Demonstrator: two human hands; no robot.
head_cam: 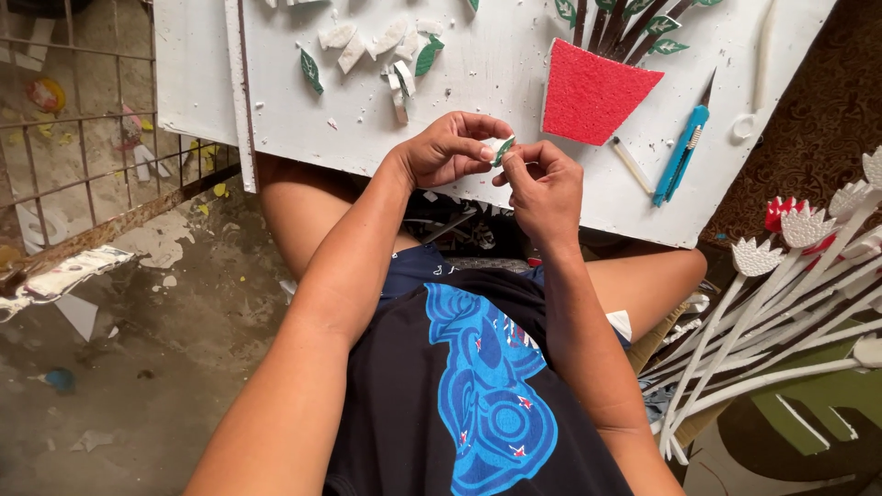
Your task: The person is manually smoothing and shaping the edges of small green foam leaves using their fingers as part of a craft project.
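We pinch a small green-and-white foam leaf piece [502, 147] between the fingertips of our left hand [450, 150] and right hand [544, 186], both grasping it just above the near edge of the white painted board [496, 73].

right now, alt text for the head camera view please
Two hands, left hand and right hand, pinch a small green and white piece over a white board on the person's lap. A red pot shape and blue knife lie on it.
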